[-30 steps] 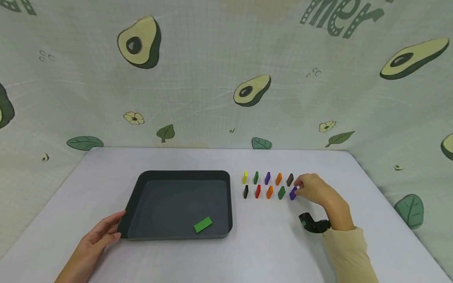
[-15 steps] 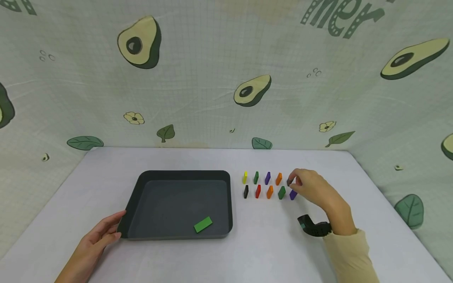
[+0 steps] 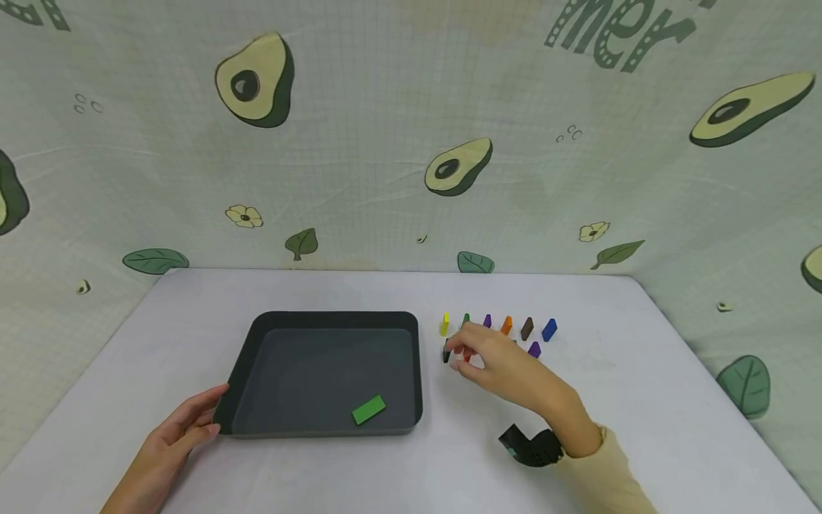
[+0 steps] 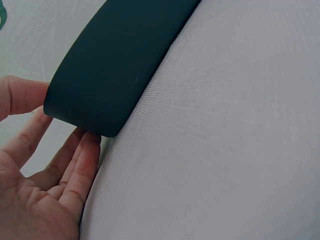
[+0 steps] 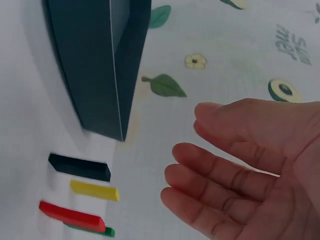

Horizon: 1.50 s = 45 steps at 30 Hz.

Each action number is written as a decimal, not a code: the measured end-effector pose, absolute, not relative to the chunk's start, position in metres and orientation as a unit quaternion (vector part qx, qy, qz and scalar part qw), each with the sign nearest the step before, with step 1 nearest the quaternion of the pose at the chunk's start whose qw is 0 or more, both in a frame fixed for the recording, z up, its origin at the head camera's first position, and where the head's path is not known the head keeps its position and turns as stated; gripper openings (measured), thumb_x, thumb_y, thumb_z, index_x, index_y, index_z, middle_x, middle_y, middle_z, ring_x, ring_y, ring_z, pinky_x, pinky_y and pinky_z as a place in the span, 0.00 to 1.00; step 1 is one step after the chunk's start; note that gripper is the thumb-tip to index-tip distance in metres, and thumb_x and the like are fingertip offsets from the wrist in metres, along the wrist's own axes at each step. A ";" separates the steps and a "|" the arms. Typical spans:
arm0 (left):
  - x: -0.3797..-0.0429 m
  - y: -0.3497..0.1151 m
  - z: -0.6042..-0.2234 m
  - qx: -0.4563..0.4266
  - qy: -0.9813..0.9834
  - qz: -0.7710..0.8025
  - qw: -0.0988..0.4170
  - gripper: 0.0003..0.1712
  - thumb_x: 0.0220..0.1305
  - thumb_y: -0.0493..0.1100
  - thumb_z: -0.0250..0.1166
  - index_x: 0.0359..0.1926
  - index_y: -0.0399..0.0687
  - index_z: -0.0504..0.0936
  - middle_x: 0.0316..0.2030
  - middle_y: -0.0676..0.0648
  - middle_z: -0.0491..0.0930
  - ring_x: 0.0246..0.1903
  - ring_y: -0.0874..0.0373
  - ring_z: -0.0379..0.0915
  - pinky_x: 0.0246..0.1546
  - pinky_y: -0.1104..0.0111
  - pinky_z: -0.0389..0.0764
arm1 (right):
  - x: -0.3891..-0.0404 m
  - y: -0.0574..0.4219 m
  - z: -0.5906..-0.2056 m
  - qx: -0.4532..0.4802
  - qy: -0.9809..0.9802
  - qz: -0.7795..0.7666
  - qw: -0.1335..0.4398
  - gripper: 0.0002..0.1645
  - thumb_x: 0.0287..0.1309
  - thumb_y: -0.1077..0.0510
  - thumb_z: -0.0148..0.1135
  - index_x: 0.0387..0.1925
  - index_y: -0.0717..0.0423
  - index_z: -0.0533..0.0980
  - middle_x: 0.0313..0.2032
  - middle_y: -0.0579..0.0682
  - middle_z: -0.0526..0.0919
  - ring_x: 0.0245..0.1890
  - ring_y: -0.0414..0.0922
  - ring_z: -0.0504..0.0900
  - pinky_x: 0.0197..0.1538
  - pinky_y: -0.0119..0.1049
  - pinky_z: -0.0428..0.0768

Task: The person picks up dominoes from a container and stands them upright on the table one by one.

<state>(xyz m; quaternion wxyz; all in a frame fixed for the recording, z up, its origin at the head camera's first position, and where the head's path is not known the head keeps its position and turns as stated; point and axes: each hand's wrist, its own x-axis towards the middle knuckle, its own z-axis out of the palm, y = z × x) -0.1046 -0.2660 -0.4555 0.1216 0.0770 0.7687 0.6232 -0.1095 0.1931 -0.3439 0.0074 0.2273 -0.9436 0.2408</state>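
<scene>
My left hand [image 3: 168, 439] touches the near left corner of a dark grey rectangular tray [image 3: 324, 319], with mostly straight fingers against its outer wall. A flat green block [image 3: 369, 410] lies inside that tray, towards the near right. My right hand [image 3: 504, 364] reaches over two rows of small upright domino-like blocks, its fingertips overlapping the black block [image 3: 446, 356] in the head view. The right wrist view shows nothing between its loosely bent, parted fingers. The red block [image 5: 72, 216] and yellow block [image 5: 95, 190] stand near the black one. The hand hides part of the front row.
At the right end of the back row stand a brown block [image 3: 526, 329] and a blue block [image 3: 549, 330]; a purple block [image 3: 534, 350] ends the front row. The white tabletop [image 3: 308, 478] meets an avocado-print cloth [image 3: 359, 143] at the back and sides.
My right hand has moved left along the blocks, from the brown and purple ones to the black one. The blue block has come into view. My left hand stays at the tray.
</scene>
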 end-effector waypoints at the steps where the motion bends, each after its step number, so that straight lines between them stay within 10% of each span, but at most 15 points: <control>1: -0.105 -0.266 -0.456 0.079 0.767 0.625 0.122 0.29 0.70 0.38 0.50 0.69 0.45 0.56 0.57 0.69 0.65 0.50 0.78 0.67 0.42 0.85 0.71 | -0.109 0.189 -0.345 0.234 -0.941 0.244 0.002 0.11 0.58 0.58 0.62 0.43 0.52 0.76 0.38 0.41 0.78 0.39 0.40 0.76 0.44 0.32 0.79; 45: -0.105 -0.266 -0.454 0.075 0.773 0.618 0.122 0.29 0.70 0.39 0.50 0.70 0.45 0.56 0.58 0.68 0.63 0.50 0.79 0.66 0.42 0.85 0.70 | -0.103 0.125 -0.390 0.351 -0.903 0.239 -0.062 0.17 0.59 0.57 0.61 0.51 0.53 0.75 0.47 0.42 0.74 0.49 0.36 0.73 0.53 0.24 0.74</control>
